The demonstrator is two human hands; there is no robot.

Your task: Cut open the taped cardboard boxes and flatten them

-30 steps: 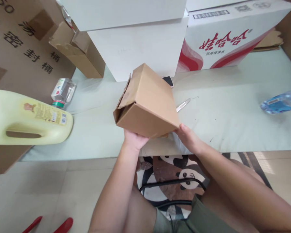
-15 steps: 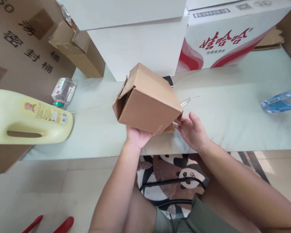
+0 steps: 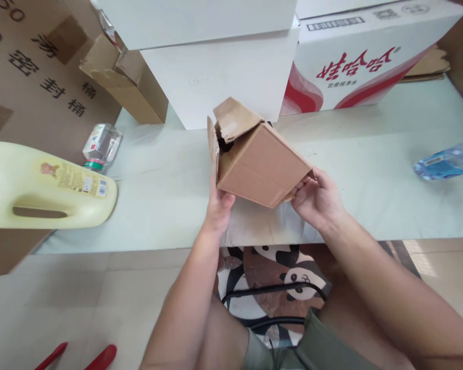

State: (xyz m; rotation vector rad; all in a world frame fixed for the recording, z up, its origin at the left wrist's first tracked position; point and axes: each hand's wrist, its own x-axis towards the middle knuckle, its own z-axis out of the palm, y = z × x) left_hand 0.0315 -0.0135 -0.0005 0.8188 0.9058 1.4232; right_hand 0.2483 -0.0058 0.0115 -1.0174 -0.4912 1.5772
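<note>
A small brown cardboard box [image 3: 264, 164] is held tilted above the covered table. Its torn flaps stand open at the upper left, and the inside there looks dark. My left hand [image 3: 219, 205] grips the left end of the box, thumb on the near side and the other fingers hidden behind the flap. On the opposite end, my right hand [image 3: 318, 199] is closed round the lower right corner, with its fingertips under a flap.
A yellow jug [image 3: 81, 185] and a clear bottle with a green cap [image 3: 102, 144] lie to the left. White cartons [image 3: 224, 77], a red-and-white carton [image 3: 343, 77] and an open brown box [image 3: 139, 92] stand behind. A blue-labelled bottle [image 3: 447, 160] lies right.
The box has turned and shifted right, and its torn flaps now spread wider. My left hand has moved from underneath to the left end; my right hand has moved slightly right and up with its corner.
</note>
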